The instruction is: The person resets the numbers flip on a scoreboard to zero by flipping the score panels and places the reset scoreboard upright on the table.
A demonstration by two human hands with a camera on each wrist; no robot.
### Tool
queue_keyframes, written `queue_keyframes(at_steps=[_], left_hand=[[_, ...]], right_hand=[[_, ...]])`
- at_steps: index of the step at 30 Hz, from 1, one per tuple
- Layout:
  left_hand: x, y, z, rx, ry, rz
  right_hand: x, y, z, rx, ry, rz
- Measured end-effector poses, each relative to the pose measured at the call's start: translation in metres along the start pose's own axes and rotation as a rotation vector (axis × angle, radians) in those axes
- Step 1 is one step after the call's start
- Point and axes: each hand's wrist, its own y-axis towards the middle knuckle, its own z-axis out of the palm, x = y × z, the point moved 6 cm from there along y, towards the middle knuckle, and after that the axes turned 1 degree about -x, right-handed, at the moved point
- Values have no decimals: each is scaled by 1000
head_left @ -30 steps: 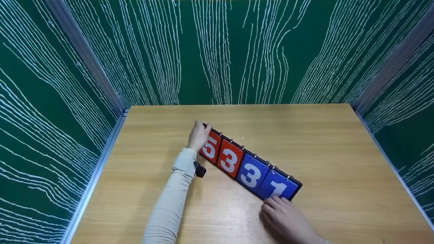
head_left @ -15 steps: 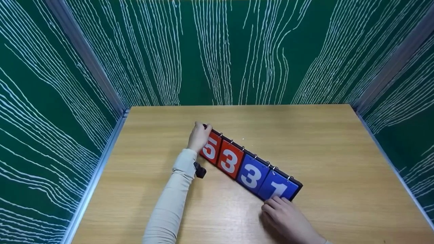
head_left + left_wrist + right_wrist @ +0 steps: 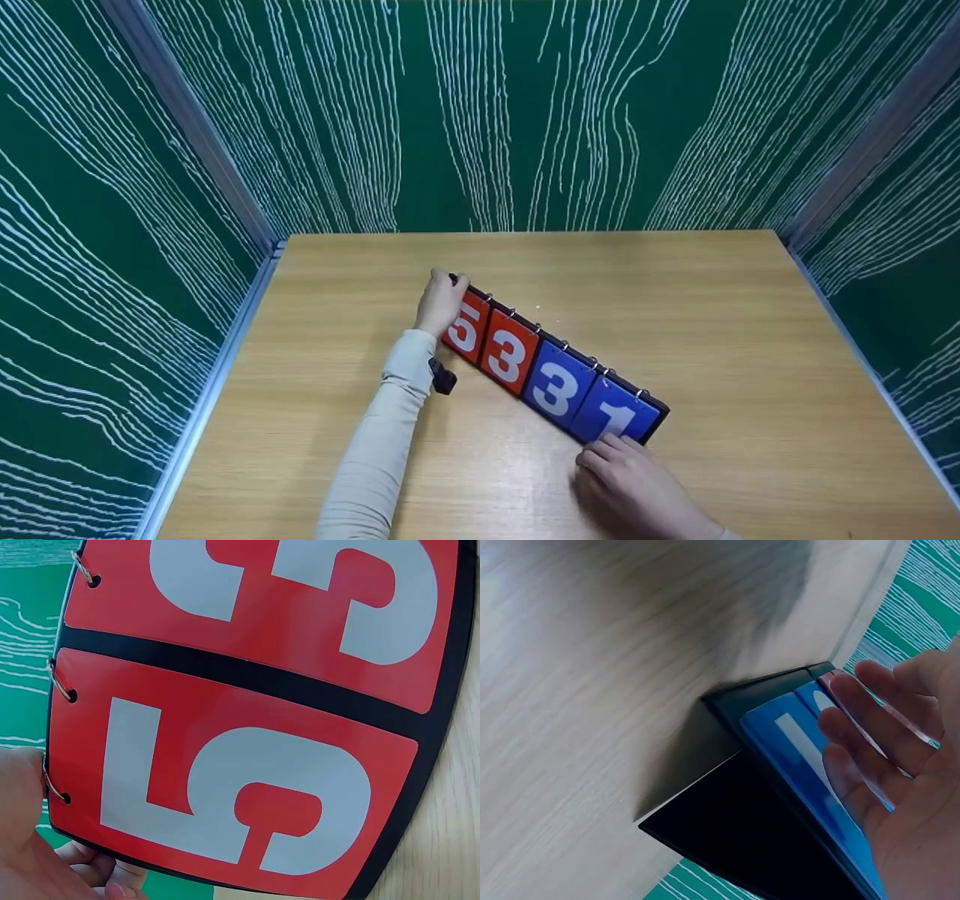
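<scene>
A flip scoreboard [image 3: 523,375] with a black frame and metal rings stands tented and slanted across the table. Its cards read 5 and 3 in red, then 3 and 1 in blue. My left hand [image 3: 439,304] grips the far left top corner beside the red 5 card [image 3: 240,772], its fingers behind the board in the left wrist view. At the near right end, my right hand [image 3: 637,480] has its fingertips at the lower edge of the blue 1 card [image 3: 611,409]. The right wrist view shows those fingers [image 3: 859,739] loosely bent and spread before the cards, pinching nothing.
The wooden table [image 3: 750,337] extends around the scoreboard. Green panels with white wavy lines [image 3: 562,112] enclose it at the back and both sides, with metal posts [image 3: 202,135] at the corners. A small black device [image 3: 442,376] sits on the left wrist.
</scene>
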Motion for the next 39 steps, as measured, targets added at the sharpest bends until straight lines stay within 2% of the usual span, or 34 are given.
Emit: queue_keyframes(at_steps=[4,7,11,15,22,26,31,33,35,39], left_hand=[[0,0,0,0,5,0],[0,0,0,-1,4,-2],[0,0,1,10,-3,-12],[0,0,1,19,-10,-19],[-3,2,0,-6,15,32],[-3,2,1,4,4,16],[-3,1,0,9,-3,5],[-2,1,1,12,-1,1],[-1,0,1,14,-3,-4],[1,-1,2,22,-18,-16]], right_hand=[[2,4,-7,46,76,30],[3,7,-14,41,88,3],[5,9,-22,-19,71,-55],[5,12,-29,-83,66,-74],[7,20,-48,-171,88,-76],[6,25,-64,-196,108,-77],[-4,29,-90,-326,145,-96],[-12,30,-99,-373,180,-86],[-23,31,-106,-387,210,-56],[-49,33,-112,-351,241,63]])
